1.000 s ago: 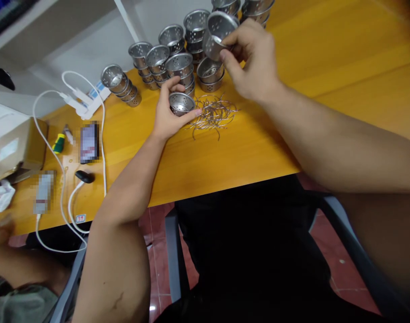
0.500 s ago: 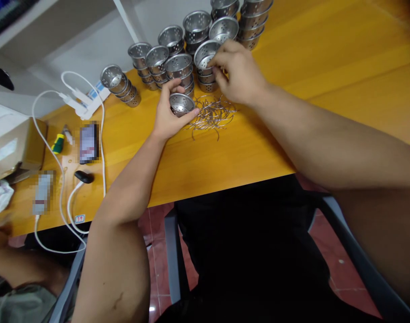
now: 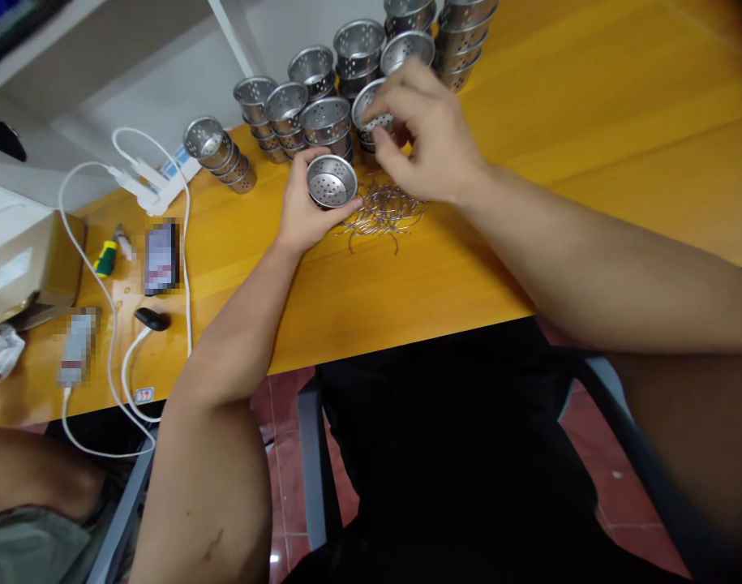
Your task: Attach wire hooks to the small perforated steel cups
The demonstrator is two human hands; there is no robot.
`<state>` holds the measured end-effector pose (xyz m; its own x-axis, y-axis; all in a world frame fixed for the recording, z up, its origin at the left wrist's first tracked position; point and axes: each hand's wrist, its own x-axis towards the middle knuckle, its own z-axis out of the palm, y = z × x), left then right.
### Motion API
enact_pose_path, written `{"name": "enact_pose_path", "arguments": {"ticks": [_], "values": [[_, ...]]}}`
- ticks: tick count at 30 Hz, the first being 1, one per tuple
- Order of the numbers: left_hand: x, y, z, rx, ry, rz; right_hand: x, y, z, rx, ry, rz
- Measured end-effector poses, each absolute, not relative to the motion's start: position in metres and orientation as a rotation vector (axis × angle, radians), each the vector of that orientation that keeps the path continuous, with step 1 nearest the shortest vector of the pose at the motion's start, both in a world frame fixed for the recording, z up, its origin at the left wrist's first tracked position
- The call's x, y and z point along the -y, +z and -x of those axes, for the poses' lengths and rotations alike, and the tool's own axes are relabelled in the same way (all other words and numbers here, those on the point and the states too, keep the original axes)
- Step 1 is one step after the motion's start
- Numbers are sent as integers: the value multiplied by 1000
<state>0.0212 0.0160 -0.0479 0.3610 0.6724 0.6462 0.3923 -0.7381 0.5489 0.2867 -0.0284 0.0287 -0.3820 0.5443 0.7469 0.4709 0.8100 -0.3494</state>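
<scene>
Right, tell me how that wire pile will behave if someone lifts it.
The wire pile will probably snag and rise in clumps, since its curved strands cross one another. The strands look thin, so each is likely light and may flex. Some ends stick out loosely, so a few may drop.

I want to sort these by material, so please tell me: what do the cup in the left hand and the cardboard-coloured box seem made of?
Cup: probably stainless steel, fairly shiny; grey sheen and punched holes suggest it.

Box: likely plain matt cardboard, from its brown colour and flaps.
</scene>
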Motion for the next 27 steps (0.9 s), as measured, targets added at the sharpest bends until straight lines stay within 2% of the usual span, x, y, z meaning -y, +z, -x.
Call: {"name": "enact_pose_path", "arguments": {"ticks": [7,27], "values": [[-6,-35,-26,-899,1336,-2371,44,15,-263,2481,302,652],[-3,-31,-29,-826,1249,-2482,40,5,-257,2140,833,668]]}}
